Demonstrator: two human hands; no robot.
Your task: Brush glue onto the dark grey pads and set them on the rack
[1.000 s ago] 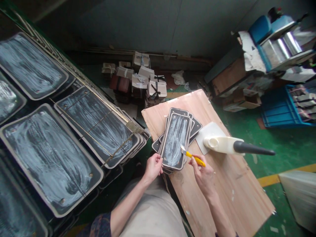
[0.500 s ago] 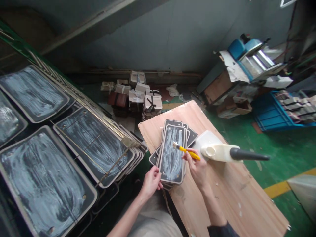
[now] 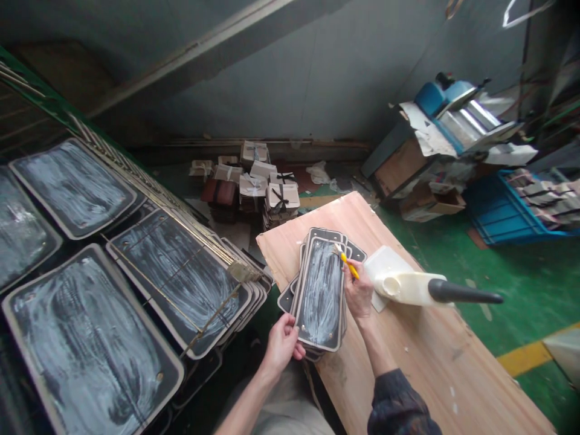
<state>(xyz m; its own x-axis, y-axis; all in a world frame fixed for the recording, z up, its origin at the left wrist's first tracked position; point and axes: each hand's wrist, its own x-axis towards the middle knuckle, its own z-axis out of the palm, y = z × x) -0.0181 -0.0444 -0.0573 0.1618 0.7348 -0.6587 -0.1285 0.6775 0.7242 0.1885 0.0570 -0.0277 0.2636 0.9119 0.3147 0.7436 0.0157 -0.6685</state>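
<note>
A dark rounded rectangular panel (image 3: 321,296) with a pale rim and streaky white coating lies on top of a stack of similar panels. My left hand (image 3: 281,345) pinches its lower left corner between thumb and fingers. In my right hand (image 3: 359,294) is a small brush (image 3: 350,267) with a yellow handle. Its bristles touch the panel's upper right part. Just right of that hand, a white plastic bottle (image 3: 412,287) with a long dark nozzle stands on the wooden board (image 3: 389,362).
At the left, a wire rack (image 3: 217,241) holds several larger coated panels (image 3: 90,338). Bundled stacks (image 3: 283,199) sit on the floor beyond the board. Toward the back right are a roller machine (image 3: 471,127) and a blue crate (image 3: 493,211).
My right hand has moved the brush up and to the right, from the panel's middle to its upper right. My left hand stays at the corner. The view has shifted slightly.
</note>
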